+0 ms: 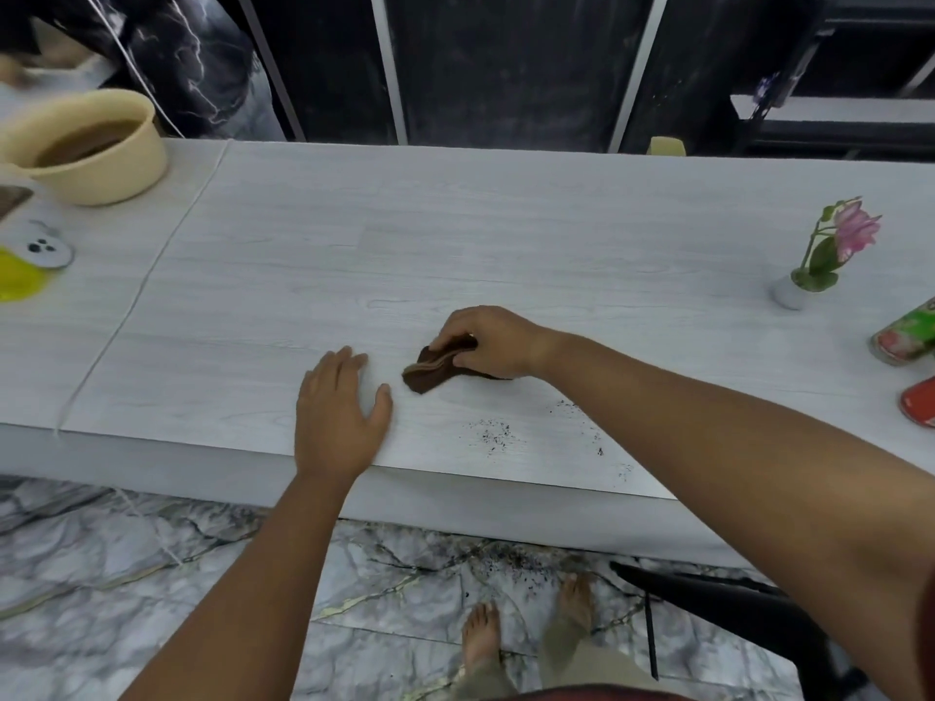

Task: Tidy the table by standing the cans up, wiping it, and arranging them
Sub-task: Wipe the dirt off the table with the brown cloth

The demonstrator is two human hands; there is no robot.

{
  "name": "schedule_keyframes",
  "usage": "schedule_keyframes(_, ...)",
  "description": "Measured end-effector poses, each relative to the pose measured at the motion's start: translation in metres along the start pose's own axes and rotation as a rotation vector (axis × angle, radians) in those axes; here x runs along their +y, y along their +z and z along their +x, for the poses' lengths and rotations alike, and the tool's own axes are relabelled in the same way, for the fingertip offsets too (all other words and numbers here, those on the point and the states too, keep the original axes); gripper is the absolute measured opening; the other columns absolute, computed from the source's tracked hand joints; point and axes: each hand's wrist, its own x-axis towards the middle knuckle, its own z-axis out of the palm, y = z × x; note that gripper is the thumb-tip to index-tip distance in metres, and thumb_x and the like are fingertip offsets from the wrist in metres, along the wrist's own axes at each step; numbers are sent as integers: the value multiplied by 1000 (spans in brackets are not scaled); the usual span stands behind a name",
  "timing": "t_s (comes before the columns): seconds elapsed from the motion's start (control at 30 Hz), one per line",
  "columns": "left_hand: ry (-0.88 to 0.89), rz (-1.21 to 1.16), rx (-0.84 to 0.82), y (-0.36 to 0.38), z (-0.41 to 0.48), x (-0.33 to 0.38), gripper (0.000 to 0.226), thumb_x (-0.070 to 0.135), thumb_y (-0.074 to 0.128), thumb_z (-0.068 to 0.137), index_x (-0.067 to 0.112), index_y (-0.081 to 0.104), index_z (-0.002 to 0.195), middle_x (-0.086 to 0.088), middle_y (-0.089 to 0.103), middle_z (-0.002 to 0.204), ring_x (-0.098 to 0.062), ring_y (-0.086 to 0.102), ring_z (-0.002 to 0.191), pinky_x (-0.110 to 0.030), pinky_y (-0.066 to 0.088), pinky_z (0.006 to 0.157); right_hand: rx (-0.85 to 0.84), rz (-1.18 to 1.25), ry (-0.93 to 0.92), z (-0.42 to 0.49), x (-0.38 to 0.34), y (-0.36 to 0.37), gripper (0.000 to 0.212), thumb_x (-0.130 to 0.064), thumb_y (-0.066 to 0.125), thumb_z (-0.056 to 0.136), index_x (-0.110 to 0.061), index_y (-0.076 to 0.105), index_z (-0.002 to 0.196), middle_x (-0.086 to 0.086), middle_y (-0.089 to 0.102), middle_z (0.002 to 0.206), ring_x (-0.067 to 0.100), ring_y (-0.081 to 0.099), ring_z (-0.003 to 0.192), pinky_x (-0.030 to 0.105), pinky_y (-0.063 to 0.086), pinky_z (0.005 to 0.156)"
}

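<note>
My right hand (493, 344) presses a folded brown cloth (427, 370) onto the white table (354, 255) near its front middle. My left hand (336, 407) lies flat on the tabletop just left of the cloth, fingers apart, holding nothing. Dark crumbs (493, 435) are scattered near the front edge, to the right of the cloth. At the far right edge a green and red can (905, 336) lies on its side, and the red end of a second can (921, 399) shows below it, mostly cut off.
A small white vase with a pink flower (822, 255) stands at the right. A cream bowl (91, 149) sits at the back left, with a yellow object (17, 280) and a white cord (136, 296) nearby. A black chair (718, 604) is below the table's right.
</note>
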Motion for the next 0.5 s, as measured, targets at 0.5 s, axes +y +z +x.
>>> schedule_keyframes(0.5, 1, -154, -14, -6, 12, 7, 45, 47, 51, 105, 32, 67, 144, 8, 68, 142, -22, 56, 135, -43, 40, 110, 112, 414, 138, -1, 8, 12, 34, -13, 83, 92, -31, 80, 121, -14, 81, 113, -1, 72, 111, 27, 54, 106)
